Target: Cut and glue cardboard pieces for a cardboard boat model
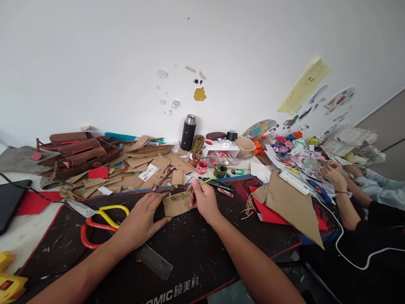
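Observation:
My left hand point(143, 220) grips the left end of a small cardboard piece point(174, 208), thumb at its lower edge and fingers at the upper corner. Dark greenish-brown streaks mark the upper part of the piece. My right hand point(205, 202) is closed around a thin paintbrush with a green handle point(208, 180), over the right end of the cardboard; the brush tip is hard to make out. Scissors with yellow and orange handles point(85, 236) lie beside my left hand. A clear ruler point(155, 261) sits below it. Behind my right hand stand a dark green paint jar point(220, 170) and a pink paint jar point(201, 167).
Cardboard scraps point(133, 175) and a brown model ship point(79, 154) crowd the back left. A black thermos point(189, 133) stands by the wall. To the right lie a large cardboard sheet point(289, 207), a white glue gun point(294, 182) with a cable, and another person's hands point(335, 175).

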A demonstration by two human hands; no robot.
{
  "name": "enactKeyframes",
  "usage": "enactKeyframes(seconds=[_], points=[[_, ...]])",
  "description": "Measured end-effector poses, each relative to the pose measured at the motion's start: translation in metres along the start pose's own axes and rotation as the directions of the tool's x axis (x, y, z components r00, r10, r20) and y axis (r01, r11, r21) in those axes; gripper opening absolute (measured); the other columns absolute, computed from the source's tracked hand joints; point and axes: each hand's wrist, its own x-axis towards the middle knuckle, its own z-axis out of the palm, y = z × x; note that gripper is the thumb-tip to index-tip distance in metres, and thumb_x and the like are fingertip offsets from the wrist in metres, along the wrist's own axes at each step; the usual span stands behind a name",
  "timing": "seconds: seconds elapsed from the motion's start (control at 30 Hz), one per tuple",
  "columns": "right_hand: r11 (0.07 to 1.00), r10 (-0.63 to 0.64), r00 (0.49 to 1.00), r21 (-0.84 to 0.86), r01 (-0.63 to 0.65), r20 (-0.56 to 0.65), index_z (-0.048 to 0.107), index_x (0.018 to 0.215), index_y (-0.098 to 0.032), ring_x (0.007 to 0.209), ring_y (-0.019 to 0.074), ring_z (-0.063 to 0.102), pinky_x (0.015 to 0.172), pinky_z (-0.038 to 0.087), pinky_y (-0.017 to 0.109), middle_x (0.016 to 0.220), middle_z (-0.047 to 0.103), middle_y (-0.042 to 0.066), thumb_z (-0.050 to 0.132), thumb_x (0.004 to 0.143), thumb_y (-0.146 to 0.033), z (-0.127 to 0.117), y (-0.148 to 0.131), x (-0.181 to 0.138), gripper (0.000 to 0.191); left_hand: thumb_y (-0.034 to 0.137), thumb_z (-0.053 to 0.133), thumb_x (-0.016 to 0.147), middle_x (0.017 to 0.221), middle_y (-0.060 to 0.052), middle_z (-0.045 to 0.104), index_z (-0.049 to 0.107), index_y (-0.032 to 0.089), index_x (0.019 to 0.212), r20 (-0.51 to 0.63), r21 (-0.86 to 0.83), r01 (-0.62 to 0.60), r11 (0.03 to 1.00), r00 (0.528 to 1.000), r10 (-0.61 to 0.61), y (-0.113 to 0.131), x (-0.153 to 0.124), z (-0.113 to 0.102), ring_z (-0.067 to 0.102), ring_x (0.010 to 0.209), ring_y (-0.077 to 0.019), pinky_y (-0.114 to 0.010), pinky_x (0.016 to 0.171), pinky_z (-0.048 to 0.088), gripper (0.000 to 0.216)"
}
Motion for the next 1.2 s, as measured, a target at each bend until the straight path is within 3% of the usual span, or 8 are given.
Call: enactKeyframes(seconds=[0.17, 0.6, 0.73, 0.97, 1.07, 1.2], points=[[0.996, -0.043, 0.999, -0.079, 0.045, 0.029, 0.065, 0.082, -0.023, 0.043, 0.015, 0.055, 0.044, 0.042, 0.026, 0.056, 0.056, -0.003, 0.053, 0.1, -0.077, 0.002, -0.002, 0.001, 0.058, 0.054, 0.067, 0.097, 0.141, -0.015, 0.072, 0.052, 0.02, 0.154, -0.002, 0.034, -0.009, 0.999, 1.0, 0.009, -0.002, -0.001, 0.001, 0.065, 0.133, -0.0349, -0.053, 0.116, 0.05, 0.069], [0.997, 0.006, 0.988, -0.071, -0.018, -0.155, 0.064, 0.081, -0.02, 0.039, 0.0134, 0.054, 0.038, 0.034, 0.023, 0.052, 0.055, -0.004, 0.057, 0.093, -0.082, -0.049, -0.003, 0.0, 0.064, 0.058, 0.064, 0.098, 0.141, -0.015, 0.072, 0.051, 0.021, 0.157, -0.002, 0.049, -0.007, 0.999, 1.0, 0.007, -0.004, -0.002, 0.002, 0.065, 0.133, -0.036, -0.052, 0.115, 0.051, 0.071], [0.999, 0.034, 0.989, -0.027, -0.038, -0.144, 0.063, 0.081, -0.021, 0.038, 0.0138, 0.055, 0.036, 0.032, 0.023, 0.052, 0.055, -0.004, 0.058, 0.091, -0.083, -0.039, -0.003, 0.001, 0.063, 0.057, 0.065, 0.098, 0.141, -0.015, 0.072, 0.05, 0.02, 0.156, -0.009, 0.061, -0.017, 0.998, 1.0, 0.017, -0.004, -0.002, 0.002, 0.065, 0.132, -0.0358, -0.052, 0.114, 0.051, 0.071], [0.999, 0.047, 0.999, 0.02, -0.047, 0.015, 0.064, 0.083, -0.024, 0.042, 0.015, 0.057, 0.04, 0.04, 0.025, 0.058, 0.056, -0.004, 0.056, 0.095, -0.081, -0.003, 0.003, 0.001, 0.059, 0.058, 0.065, 0.098, 0.143, -0.016, 0.071, 0.05, 0.02, 0.157, 0.002, 0.056, -0.025, 0.998, 1.0, 0.025, -0.006, -0.002, 0.002, 0.065, 0.133, -0.0369, -0.055, 0.116, 0.05, 0.071], [1.0, 0.024, 0.999, -0.013, -0.023, 0.025, 0.065, 0.084, -0.024, 0.043, 0.0147, 0.057, 0.042, 0.042, 0.025, 0.059, 0.057, -0.004, 0.055, 0.098, -0.077, -0.006, 0.005, 0.001, 0.056, 0.057, 0.064, 0.098, 0.143, -0.016, 0.071, 0.05, 0.021, 0.157, 0.002, 0.059, -0.022, 0.998, 1.0, 0.022, -0.006, -0.003, 0.003, 0.065, 0.134, -0.0372, -0.055, 0.116, 0.05, 0.071], [0.998, 0.02, 0.999, -0.06, -0.022, -0.04, 0.065, 0.083, -0.022, 0.042, 0.0139, 0.056, 0.04, 0.038, 0.024, 0.057, 0.058, -0.004, 0.057, 0.097, -0.076, -0.027, 0.003, 0.002, 0.056, 0.058, 0.065, 0.098, 0.142, -0.015, 0.071, 0.051, 0.021, 0.157, -0.011, 0.055, -0.021, 0.998, 1.0, 0.022, -0.007, -0.002, 0.002, 0.066, 0.132, -0.0368, -0.055, 0.115, 0.051, 0.071]])
